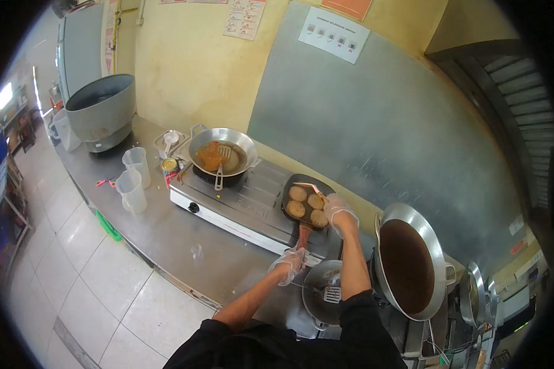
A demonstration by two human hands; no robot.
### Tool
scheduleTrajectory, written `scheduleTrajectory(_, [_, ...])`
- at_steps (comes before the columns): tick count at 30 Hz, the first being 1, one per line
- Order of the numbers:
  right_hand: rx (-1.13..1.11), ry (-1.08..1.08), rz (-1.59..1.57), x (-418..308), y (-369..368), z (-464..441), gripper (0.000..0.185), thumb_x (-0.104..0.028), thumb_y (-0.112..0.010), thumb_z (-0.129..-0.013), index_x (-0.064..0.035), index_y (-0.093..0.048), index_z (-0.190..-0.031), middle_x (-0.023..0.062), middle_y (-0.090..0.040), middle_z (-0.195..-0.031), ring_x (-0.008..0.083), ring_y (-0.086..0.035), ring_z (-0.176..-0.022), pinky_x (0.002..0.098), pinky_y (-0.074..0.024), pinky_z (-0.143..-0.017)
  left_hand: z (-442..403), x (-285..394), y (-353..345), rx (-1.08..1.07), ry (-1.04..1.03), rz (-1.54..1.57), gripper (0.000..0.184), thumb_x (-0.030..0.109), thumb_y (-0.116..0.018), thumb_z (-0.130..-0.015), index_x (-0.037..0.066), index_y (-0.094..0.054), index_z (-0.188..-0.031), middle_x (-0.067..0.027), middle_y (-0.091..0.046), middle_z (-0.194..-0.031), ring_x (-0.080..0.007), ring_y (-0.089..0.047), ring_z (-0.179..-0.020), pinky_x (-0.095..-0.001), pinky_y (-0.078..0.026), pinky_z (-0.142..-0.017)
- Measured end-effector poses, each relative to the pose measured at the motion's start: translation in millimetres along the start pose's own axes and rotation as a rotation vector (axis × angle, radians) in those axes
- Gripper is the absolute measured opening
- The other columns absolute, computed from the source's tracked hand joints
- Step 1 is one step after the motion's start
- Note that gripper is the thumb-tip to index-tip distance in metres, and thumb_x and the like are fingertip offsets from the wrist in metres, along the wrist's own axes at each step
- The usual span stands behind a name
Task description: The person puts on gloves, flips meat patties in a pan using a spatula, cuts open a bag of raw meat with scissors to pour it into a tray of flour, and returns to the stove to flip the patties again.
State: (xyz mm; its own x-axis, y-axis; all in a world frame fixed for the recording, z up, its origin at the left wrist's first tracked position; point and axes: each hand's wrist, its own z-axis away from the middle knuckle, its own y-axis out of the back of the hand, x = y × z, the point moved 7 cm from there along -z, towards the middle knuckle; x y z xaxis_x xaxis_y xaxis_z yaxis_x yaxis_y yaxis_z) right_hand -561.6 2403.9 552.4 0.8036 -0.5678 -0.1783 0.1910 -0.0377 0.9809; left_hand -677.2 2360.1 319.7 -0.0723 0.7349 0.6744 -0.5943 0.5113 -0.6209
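Note:
A dark square pan [302,219] with several round browned patties [297,194] sits on the right side of the gas stove [261,212]. My left hand [289,265], in a clear plastic glove, is closed round the pan's reddish-brown handle [304,236]. At the pan's right edge my right hand [340,212], also gloved, grips a pinkish utensil [314,188] whose far end reaches over the patties. On the stove's left burner, a metal wok [248,144] holds oil, something orange-brown and a slotted turner [219,175].
A large wok of dark liquid [406,264] stands right of my right arm. Below the stove lies another wok [312,301] with a slotted spatula [332,294]. Clear jugs [131,190], a can [169,166] and a big grey container [101,107] are at left.

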Motion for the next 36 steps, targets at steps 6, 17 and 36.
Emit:
scheduleTrajectory(6, [0.062,0.032,-0.023,3.4,-53.9,2.1,0.029,-0.016,-0.049,-0.087,0.0012,-0.057,-0.109,0.0297,-0.060,-0.109,0.0442,-0.057,-0.105,0.0491,-0.0465,-0.088,14.9,12.1,-2.1,0.045,-0.063,-0.126,0.022,0.033,-0.046,-0.099,0.013,-0.051,-0.092,0.0002,-0.051,-0.073,-0.0103,-0.047,-0.059,-0.0249,-0.042,-0.052])
scheduleTrajectory(17, [0.039,0.061,-0.101,-8.8,-25.8,3.3,0.039,-0.029,-0.055,-0.084,0.0030,-0.058,-0.107,0.0311,-0.060,-0.109,0.0454,-0.057,-0.105,0.0481,-0.0466,-0.088,8.0,5.9,-1.4,0.037,-0.098,-0.179,0.028,0.037,-0.045,-0.099,0.010,-0.050,-0.093,-0.0013,-0.052,-0.073,-0.0114,-0.047,-0.056,-0.0255,-0.040,-0.047])
scheduleTrajectory(36, [0.014,0.012,-0.014,4.7,-41.4,13.7,0.029,-0.021,-0.053,-0.087,0.0006,-0.058,-0.106,0.0302,-0.061,-0.106,0.0437,-0.058,-0.104,0.0502,-0.0471,-0.087,17.1,11.9,-9.0,0.016,-0.122,-0.179,0.025,0.035,-0.045,-0.099,0.011,-0.051,-0.098,-0.0002,-0.051,-0.074,-0.0103,-0.047,-0.058,-0.0246,-0.041,-0.049])
